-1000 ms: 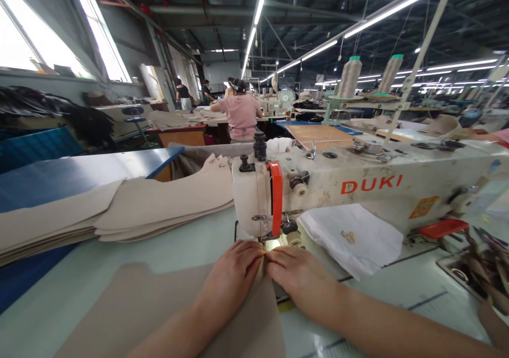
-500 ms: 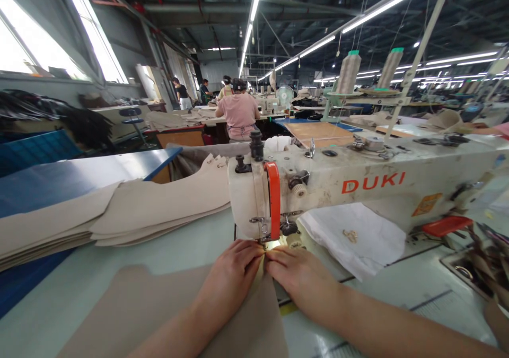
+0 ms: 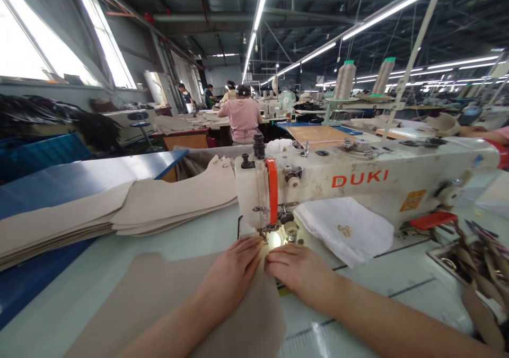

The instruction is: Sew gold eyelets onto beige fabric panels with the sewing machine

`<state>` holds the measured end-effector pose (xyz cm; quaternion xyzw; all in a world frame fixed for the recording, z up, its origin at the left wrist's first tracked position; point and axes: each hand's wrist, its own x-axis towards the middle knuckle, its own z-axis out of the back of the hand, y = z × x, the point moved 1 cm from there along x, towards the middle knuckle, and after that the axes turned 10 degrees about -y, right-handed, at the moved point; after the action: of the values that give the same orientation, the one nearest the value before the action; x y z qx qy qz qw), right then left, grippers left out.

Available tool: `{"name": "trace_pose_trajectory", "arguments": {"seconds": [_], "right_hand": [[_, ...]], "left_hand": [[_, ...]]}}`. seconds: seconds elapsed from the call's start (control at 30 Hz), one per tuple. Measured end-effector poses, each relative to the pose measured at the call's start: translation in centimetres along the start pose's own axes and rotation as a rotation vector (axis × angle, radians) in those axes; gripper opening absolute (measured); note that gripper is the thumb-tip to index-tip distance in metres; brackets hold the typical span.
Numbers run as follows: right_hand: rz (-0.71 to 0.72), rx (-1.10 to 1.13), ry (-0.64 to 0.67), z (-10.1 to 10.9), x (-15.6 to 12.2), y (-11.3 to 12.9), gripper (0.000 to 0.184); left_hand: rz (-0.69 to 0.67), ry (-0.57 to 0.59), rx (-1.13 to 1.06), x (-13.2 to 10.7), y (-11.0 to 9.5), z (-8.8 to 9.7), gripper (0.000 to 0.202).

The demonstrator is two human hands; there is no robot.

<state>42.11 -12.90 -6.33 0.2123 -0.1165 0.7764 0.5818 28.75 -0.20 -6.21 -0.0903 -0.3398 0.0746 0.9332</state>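
Note:
A beige fabric piece (image 3: 167,299) lies on the pale sewing table in front of a white DUKI sewing machine (image 3: 358,180). My left hand (image 3: 233,276) rests flat on the fabric just left of the needle area, fingers stretched toward it. My right hand (image 3: 300,273) lies flat on the fabric's right edge, fingertips almost touching the left hand's. Both press the cloth down right below the lit presser foot (image 3: 274,236). Neither hand grips anything.
Stacks of cut beige pieces (image 3: 119,215) lie at the left on the table and a blue board (image 3: 59,180). A white cloth (image 3: 345,230) sits under the machine arm. Thread cones (image 3: 344,79) stand behind. A tray of small parts (image 3: 473,262) is at right. A person in pink (image 3: 242,116) sits ahead.
My hands stay together at the needle. They and the fabric have shifted slightly back from the presser foot, and the view has tilted a little.

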Motion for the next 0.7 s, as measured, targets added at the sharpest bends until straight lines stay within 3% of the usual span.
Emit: {"name": "trace_pose_trajectory", "arguments": {"seconds": [0.7], "right_hand": [[0.033, -0.08, 0.031, 0.4, 0.57, -0.13, 0.01]], "left_hand": [[0.041, 0.118, 0.061, 0.08, 0.37, -0.49, 0.034]]}}
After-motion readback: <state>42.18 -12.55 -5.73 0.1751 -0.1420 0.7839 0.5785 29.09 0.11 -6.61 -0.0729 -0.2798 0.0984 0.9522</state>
